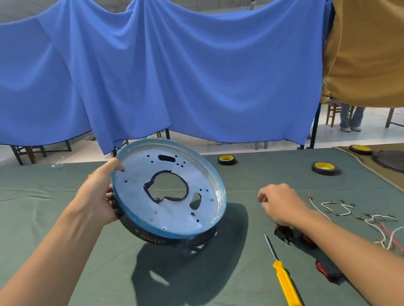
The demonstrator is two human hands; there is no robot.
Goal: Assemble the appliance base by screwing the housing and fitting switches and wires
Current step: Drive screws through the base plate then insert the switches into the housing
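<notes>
Left hand [99,196] grips left rim of housing [170,189]; housing tilted, lower edge on green cloth [23,200], mid-table. Right hand [282,202] hovers right of it, fingers loosely curled, relaxed.

Under right forearm: black-red switches [284,234]. Yellow screwdriver [285,282] just beside them. Wires [380,222] farther right. Tape rolls [325,167] behind the right hand, near the far edge.

Red marks on housing's dark side too small to read.

Bare cloth between forearms and left of housing. Blue curtain [186,78] hangs beyond far edge.
</notes>
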